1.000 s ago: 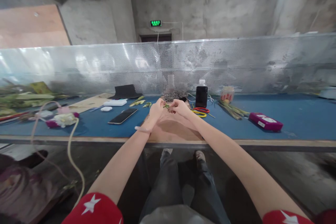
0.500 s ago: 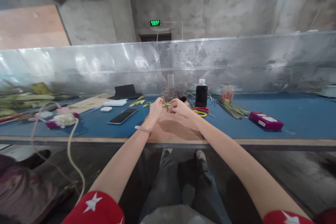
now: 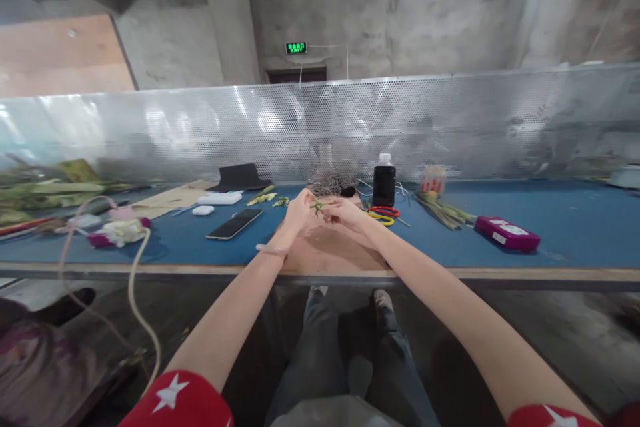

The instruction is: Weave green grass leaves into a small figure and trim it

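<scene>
My left hand and my right hand meet above a brown board on the blue table. Both pinch a small green plant sprig between their fingertips. The sprig is tiny and partly hidden by my fingers. A thin bracelet sits on my left wrist. Just beyond my hands lie red and yellow rubber bands and a tangle of grey wire.
A black phone, white cases, a dark bottle, green stalks and a magenta box lie on the table. Flowers and leaves pile at the left. A perforated metal screen backs the table.
My hands stay together on the sprig, with the fingers shifting slightly. The view has tilted a little downward.
</scene>
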Available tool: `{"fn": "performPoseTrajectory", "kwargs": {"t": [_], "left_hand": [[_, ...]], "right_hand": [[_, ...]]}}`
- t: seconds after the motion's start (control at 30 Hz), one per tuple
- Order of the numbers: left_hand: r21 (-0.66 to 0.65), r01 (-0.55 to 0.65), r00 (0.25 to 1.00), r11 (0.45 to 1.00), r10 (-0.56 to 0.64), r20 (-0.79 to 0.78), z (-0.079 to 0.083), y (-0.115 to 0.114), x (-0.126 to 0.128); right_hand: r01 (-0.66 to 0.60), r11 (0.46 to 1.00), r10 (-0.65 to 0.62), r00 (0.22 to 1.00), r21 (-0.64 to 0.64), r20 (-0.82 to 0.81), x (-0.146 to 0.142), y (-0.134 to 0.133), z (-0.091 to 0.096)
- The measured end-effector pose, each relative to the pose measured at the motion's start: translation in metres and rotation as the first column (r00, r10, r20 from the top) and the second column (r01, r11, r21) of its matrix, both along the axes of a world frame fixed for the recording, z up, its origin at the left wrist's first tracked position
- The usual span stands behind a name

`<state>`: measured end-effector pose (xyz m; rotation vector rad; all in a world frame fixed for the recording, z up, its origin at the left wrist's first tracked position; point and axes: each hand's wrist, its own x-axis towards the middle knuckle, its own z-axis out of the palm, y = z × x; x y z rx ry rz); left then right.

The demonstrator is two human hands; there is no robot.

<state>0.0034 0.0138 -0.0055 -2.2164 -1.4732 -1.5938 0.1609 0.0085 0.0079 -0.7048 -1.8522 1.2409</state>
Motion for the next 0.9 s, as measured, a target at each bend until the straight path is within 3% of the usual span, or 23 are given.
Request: {"fn": "performPoseTrajectory", "kwargs": {"t": [0.27,0.43,0.53,0.7,0.9], "left_hand": [[-0.012,0.045,0.999,0.999,-0.045,0.02,-0.002,0.004,0.001],[-0.188,0.232,0.957,0.954,-0.189,0.222,-0.006,0.008,0.003],[-0.198,0.311,0.923,0.93,-0.246,0.295,-0.007,0.014,0.002],[-0.161,0.298,0.928,0.941,-0.246,0.28,-0.007,0.018,0.0],[-0.126,0.194,0.951,0.973,-0.154,0.269,-0.002,0.008,0.001]], "right_hand": [[-0.02,0.999,0.022,0.999,-0.043,0.049,0.0,0.01,-0.008],[0.016,1.0,-0.017,0.997,0.019,0.08,0.001,0.016,-0.01],[0.023,0.999,-0.027,0.996,0.041,0.091,0.0,0.016,-0.011],[0.025,0.996,-0.033,0.995,0.083,0.099,0.0,0.011,-0.01],[-0.019,0.989,0.0,0.992,0.146,0.13,0.001,0.01,-0.004]]}}
